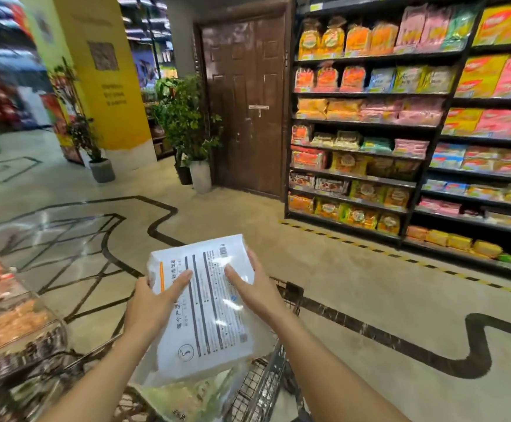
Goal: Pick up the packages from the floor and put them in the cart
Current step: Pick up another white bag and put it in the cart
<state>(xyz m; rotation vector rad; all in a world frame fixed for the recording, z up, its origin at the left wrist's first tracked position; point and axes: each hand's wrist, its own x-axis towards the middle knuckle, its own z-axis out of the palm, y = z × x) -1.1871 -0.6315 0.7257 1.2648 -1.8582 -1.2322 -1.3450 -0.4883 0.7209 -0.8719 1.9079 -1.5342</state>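
We have the pack [208,306] in both hands, back side up, held out flat above the cart [263,382]. Our left hand [153,303] takes its left edge, thumb across the top and the other fingers hidden beneath; our right hand [254,289] takes the right edge the same way. So each grip is clamped on the pack, one per side. We judge the two-sided hold is there because the pack is broad and soft: it would sag or tilt from one edge, and level carrying lets it go down flat.

Below the pack another clear bag [193,394] already lies in the cart, so the landing spot is a soft one and not bare wire.

For edges, the cart's wire rim runs along the right under our right wrist, and its far end shows just past the pack. On the left a clear-fronted bin [13,324] stands close beside the cart, leaving little room that way. To the right the floor [369,300] is open out to the shelves [369,132], well apart. Straight down looks the freest path; we see no more packs on the floor here
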